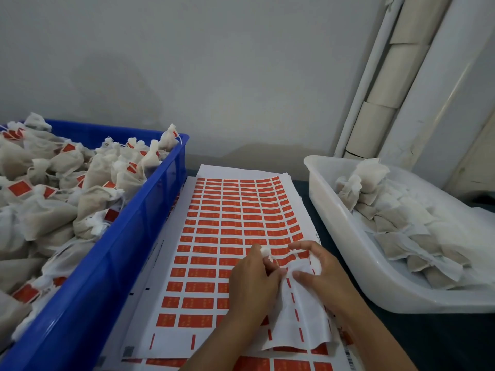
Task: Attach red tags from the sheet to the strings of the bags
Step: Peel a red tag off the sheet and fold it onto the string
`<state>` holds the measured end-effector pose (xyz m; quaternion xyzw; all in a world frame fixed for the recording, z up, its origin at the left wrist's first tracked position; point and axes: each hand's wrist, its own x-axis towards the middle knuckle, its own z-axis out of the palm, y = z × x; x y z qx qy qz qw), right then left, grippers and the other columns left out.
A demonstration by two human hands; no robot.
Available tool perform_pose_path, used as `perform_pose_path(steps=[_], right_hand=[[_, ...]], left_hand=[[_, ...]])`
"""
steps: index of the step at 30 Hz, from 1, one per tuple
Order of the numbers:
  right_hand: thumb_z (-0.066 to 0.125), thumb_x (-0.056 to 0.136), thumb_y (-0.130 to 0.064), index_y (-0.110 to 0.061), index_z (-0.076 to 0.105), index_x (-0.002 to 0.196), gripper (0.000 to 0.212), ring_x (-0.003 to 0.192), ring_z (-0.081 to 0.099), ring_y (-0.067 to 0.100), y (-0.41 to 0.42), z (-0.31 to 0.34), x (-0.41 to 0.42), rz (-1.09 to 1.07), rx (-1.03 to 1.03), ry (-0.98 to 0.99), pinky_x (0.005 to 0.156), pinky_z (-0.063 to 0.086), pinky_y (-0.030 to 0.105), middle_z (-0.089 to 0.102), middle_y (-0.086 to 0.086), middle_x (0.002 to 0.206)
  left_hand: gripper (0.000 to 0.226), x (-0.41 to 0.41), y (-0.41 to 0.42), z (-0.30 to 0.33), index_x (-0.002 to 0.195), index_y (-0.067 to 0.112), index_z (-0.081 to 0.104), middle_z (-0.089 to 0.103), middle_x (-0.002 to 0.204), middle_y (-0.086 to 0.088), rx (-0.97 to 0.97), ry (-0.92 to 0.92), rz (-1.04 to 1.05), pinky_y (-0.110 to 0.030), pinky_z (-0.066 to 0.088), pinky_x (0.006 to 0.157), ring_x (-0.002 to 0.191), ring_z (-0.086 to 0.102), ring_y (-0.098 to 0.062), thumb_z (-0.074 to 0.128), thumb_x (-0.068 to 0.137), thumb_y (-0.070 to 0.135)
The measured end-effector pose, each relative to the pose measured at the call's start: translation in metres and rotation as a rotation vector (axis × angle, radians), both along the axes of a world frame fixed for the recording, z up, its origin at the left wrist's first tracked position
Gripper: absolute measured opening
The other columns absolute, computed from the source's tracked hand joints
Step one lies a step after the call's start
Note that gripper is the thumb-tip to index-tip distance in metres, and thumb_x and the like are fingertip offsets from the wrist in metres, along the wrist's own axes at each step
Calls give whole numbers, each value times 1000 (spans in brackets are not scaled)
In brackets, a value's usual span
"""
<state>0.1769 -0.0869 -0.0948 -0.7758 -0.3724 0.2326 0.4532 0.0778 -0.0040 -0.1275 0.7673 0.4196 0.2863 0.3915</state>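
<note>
While both my hands sit low over the near end of the sheet (235, 223), they work close together, nearly touching. My left hand (254, 282) has its fingers curled, pinching a small white bit at the fingertips; whether that is a bag's gathered top or its string I cannot tell. My right hand (318, 271) curls thumb and forefinger over a peeled-up flap of white backing (302, 317) that lifts off the sheet's right edge, with red slivers along it. The sheet lies flat on a dark tabletop (428, 344), its rows of red tags (233, 204) running away from me, and more printed sheets are stacked under it. To the left, touching the sheets' edge, is a blue crate (112, 263) heaped with tagged bags (53, 210), red tags showing on their strings. To the right, a white plastic tub (348, 250) holds untagged bags (396, 228), flatter and fewer. Behind everything is a plain grey-white wall (214, 76). At upper right a white frame holds a leaning column of pale cylindrical rolls (388, 84).
</note>
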Motion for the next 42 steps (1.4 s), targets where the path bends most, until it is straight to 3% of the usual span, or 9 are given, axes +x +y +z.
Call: perform_pose_path(steps=[3,6,12,14,18,23,27,31,42], right_hand=[[71,80,-18,-35,48,104,38,87,60,6,-1,0,2,-46,-30,-34,65,48,16,55,-15,110],[73,77,-26,-37,39,113,51,102,56,9,-3,1,2,-60,-68,-163,84,48,26,50,-9,122],[67,81,-34,-40,29,128,61,136,23,13,-1,-1,-6,-49,-196,-544,114,23,36,14,-8,148],[64,83,-35,-43,29,129,58,138,16,10,-1,-3,-9,-24,-185,-587,114,16,35,11,-13,149],[57,88,-35,-44,39,124,40,128,33,4,2,-4,-20,34,-120,-481,112,25,31,34,-18,140],[52,92,-30,-39,44,118,29,116,51,6,8,-7,-28,61,-142,-343,106,39,31,49,-13,132],[56,90,-29,-37,47,113,26,100,55,1,6,-7,-27,48,-133,-389,98,42,20,55,-16,119],[57,89,-32,-38,45,111,26,98,55,1,7,-6,-26,49,-163,-407,96,41,18,54,-17,118],[55,89,-37,-40,43,111,25,107,54,3,6,-9,-27,33,-182,-372,103,41,27,50,-19,124]], left_hand=[[28,1,-1,0,103,31,45,60,92,18,5,0,25,-1,38,58,69,55,1,65,83,35],[37,1,0,1,114,30,43,60,103,16,38,27,61,2,32,53,71,52,1,63,84,38],[40,-2,7,0,118,27,46,62,106,11,9,21,57,1,34,54,78,56,-1,64,83,37],[40,-3,9,1,118,24,48,63,106,8,-33,-12,60,-2,37,57,85,60,-4,66,83,33],[38,-6,13,3,112,17,53,65,104,4,-36,-28,57,-10,45,68,86,62,-8,69,81,29],[37,-5,13,3,112,18,53,66,104,3,3,-4,72,-2,37,56,79,59,-4,68,81,32],[45,-5,14,3,120,19,51,64,114,3,-20,-6,92,-11,45,73,98,64,-11,69,81,32],[52,-9,20,6,127,21,46,61,120,4,-44,-5,158,-6,37,63,100,62,-11,68,81,33],[45,-23,36,9,124,13,46,49,97,6,-223,-140,287,-6,31,54,72,46,-5,64,85,28]])
